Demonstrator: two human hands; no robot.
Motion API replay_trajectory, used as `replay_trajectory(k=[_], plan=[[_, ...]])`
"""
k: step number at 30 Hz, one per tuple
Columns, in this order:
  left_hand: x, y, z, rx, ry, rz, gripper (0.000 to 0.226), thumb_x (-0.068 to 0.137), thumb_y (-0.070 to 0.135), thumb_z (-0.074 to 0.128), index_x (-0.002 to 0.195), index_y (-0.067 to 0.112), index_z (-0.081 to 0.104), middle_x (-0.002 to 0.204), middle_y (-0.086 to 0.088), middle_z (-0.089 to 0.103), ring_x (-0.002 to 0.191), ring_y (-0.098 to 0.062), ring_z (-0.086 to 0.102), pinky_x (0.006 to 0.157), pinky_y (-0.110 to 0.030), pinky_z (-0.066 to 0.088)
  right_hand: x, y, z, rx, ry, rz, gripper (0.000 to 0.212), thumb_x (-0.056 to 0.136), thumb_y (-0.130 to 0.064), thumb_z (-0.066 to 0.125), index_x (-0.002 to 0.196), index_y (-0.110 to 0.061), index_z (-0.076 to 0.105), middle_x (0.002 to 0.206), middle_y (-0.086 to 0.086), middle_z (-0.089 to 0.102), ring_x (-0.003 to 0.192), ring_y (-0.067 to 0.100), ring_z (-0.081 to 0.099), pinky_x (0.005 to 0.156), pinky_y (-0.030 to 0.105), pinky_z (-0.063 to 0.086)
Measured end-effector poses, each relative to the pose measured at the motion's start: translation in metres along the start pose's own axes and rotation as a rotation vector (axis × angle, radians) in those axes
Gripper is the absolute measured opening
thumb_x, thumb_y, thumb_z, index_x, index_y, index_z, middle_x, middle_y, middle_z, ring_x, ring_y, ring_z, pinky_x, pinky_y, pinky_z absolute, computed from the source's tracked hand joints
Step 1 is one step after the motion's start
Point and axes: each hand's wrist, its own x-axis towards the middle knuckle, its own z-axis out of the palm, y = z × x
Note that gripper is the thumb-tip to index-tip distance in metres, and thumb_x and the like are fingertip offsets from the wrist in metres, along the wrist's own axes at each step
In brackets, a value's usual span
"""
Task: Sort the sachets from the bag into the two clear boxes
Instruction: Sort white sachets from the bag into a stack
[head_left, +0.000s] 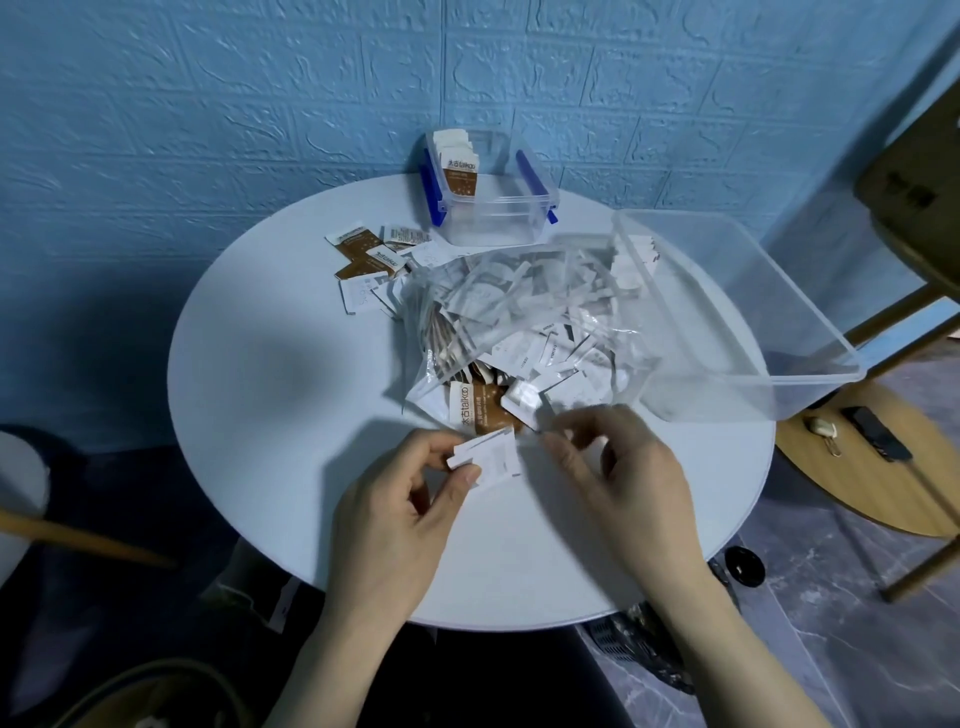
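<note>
A clear plastic bag full of white and brown sachets lies open in the middle of the round white table. My left hand pinches a small stack of white sachets near the table's front. My right hand hovers just right of them with fingers curled; blur hides whether it holds anything. A small clear box with blue clips at the back holds a few brown sachets upright. A large clear box stands at the right, with white sachets at its far end.
Loose brown and white sachets lie on the table left of the bag. A blue textured wall stands close behind. A wooden stool and a round wooden board with small items are on the right.
</note>
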Motion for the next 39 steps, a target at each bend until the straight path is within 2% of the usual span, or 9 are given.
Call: replay_trajectory(k=[5, 9, 15, 18, 23, 29, 32, 34, 39], plan=[[0.000, 0.000, -0.001, 0.033, -0.019, -0.040, 0.025, 0.071, 0.056, 0.061, 0.092, 0.045, 0.059, 0.052, 0.005, 0.038, 0.046, -0.006, 0.030, 0.050, -0.025, 0.028, 0.021, -0.001, -0.004, -0.239, 0.028, 0.065, 0.043, 0.080, -0.056, 0.065, 0.109, -0.025, 0.057, 0.108, -0.007, 0.053, 0.085, 0.024, 0.059, 0.060, 0.031, 0.034], [0.000, 0.001, 0.000, 0.061, -0.049, -0.071, 0.025, 0.072, 0.041, 0.067, 0.095, 0.044, 0.058, 0.054, 0.012, 0.047, 0.045, -0.006, 0.032, 0.052, -0.028, 0.034, 0.027, -0.003, 0.000, -0.298, 0.005, 0.104, 0.039, 0.080, -0.054, 0.066, 0.107, -0.028, 0.056, 0.108, -0.009, 0.052, 0.093, 0.022, 0.058, 0.064, 0.030, 0.032], [0.000, -0.004, 0.001, -0.004, -0.038, -0.096, 0.025, 0.069, 0.051, 0.065, 0.091, 0.041, 0.063, 0.051, 0.009, 0.044, 0.046, -0.008, 0.031, 0.051, -0.027, 0.030, 0.028, -0.002, 0.000, -0.268, 0.207, 0.019, 0.014, 0.088, -0.037, 0.061, 0.088, -0.023, 0.062, 0.093, -0.005, 0.059, 0.078, 0.025, 0.060, 0.056, 0.029, 0.033], [0.000, -0.005, 0.001, -0.006, -0.042, -0.103, 0.022, 0.070, 0.043, 0.068, 0.092, 0.040, 0.063, 0.052, 0.006, 0.046, 0.046, -0.008, 0.031, 0.051, -0.027, 0.030, 0.026, 0.001, -0.005, -0.168, 0.258, 0.019, 0.019, 0.090, -0.033, 0.060, 0.077, -0.020, 0.057, 0.082, -0.004, 0.054, 0.062, 0.023, 0.051, 0.053, 0.031, 0.032], [0.001, -0.007, 0.002, -0.039, -0.046, -0.113, 0.028, 0.068, 0.053, 0.064, 0.094, 0.040, 0.063, 0.061, -0.002, 0.058, 0.048, -0.011, 0.033, 0.051, -0.030, 0.033, 0.018, 0.004, -0.015, 0.369, 0.102, 0.213, 0.024, 0.088, -0.012, 0.064, 0.067, -0.012, 0.053, 0.053, -0.003, 0.046, 0.051, 0.005, 0.037, 0.050, 0.019, 0.030], [0.003, -0.004, 0.002, -0.069, -0.056, -0.114, 0.032, 0.073, 0.035, 0.067, 0.101, 0.049, 0.061, 0.072, 0.011, 0.064, 0.050, -0.009, 0.043, 0.056, -0.031, 0.039, 0.005, 0.004, -0.017, 0.803, -0.151, 0.367, 0.019, 0.082, 0.003, 0.066, 0.076, 0.005, 0.047, 0.051, 0.011, 0.041, 0.040, 0.014, 0.036, 0.039, 0.017, 0.028], [0.003, -0.001, 0.001, -0.059, -0.057, -0.115, 0.032, 0.073, 0.034, 0.066, 0.100, 0.049, 0.059, 0.074, 0.015, 0.064, 0.050, -0.007, 0.043, 0.057, -0.029, 0.039, -0.001, -0.001, -0.017, 0.940, -0.248, 0.381, 0.020, 0.074, -0.003, 0.068, 0.072, -0.001, 0.048, 0.046, 0.013, 0.044, 0.042, 0.021, 0.035, 0.037, 0.020, 0.028], [0.003, 0.000, 0.001, -0.047, -0.064, -0.115, 0.033, 0.074, 0.032, 0.068, 0.099, 0.049, 0.058, 0.075, 0.018, 0.064, 0.051, -0.004, 0.044, 0.057, -0.028, 0.040, -0.003, -0.004, -0.015, 0.964, -0.282, 0.384, 0.020, 0.071, -0.007, 0.070, 0.068, -0.006, 0.051, 0.046, 0.011, 0.044, 0.039, 0.017, 0.033, 0.037, 0.018, 0.027], [0.003, -0.001, 0.000, -0.043, -0.108, -0.108, 0.039, 0.073, 0.027, 0.073, 0.102, 0.049, 0.059, 0.077, 0.020, 0.066, 0.053, -0.001, 0.048, 0.057, -0.024, 0.039, -0.004, -0.004, -0.005, 0.621, -0.241, 0.224, 0.024, 0.077, -0.008, 0.077, 0.065, -0.006, 0.056, 0.052, -0.005, 0.045, 0.049, 0.005, 0.036, 0.048, 0.013, 0.029]])
